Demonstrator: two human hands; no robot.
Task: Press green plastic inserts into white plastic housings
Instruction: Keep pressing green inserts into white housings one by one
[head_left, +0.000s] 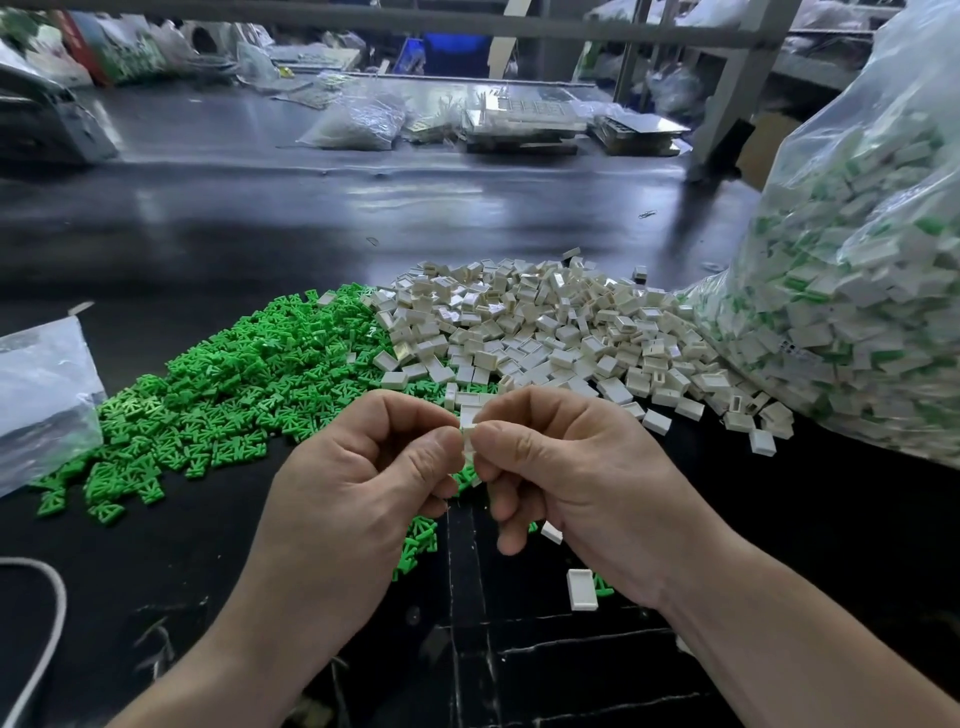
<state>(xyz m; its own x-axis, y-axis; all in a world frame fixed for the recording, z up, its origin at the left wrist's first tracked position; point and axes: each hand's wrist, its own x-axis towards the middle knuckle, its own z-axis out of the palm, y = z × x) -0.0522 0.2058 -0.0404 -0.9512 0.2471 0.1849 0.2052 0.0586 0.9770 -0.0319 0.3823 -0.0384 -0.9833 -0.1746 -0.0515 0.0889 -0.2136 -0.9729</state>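
- The fingers (436, 453) of the left hand (358, 483) and the right hand (566, 478) are curled. Thumbs and forefingers meet on one small white housing (469, 432), pinched between both hands above the tabletop (208, 234). Whether a green piece sits in it cannot be told.
- A loose housing (581, 588) lies on the tabletop just beside the right wrist.
- Beyond the hands, a heap of green inserts (234, 384) on the left touches a heap of white housings (545, 332) on the right.
- At far right a large clear bag (857, 291) bulges with white pieces that show green in them.
- At the left edge a smaller clear bag (41, 395) lies against the green heap; its contents cannot be made out.
- A white cord (31, 564) curves at lower left.
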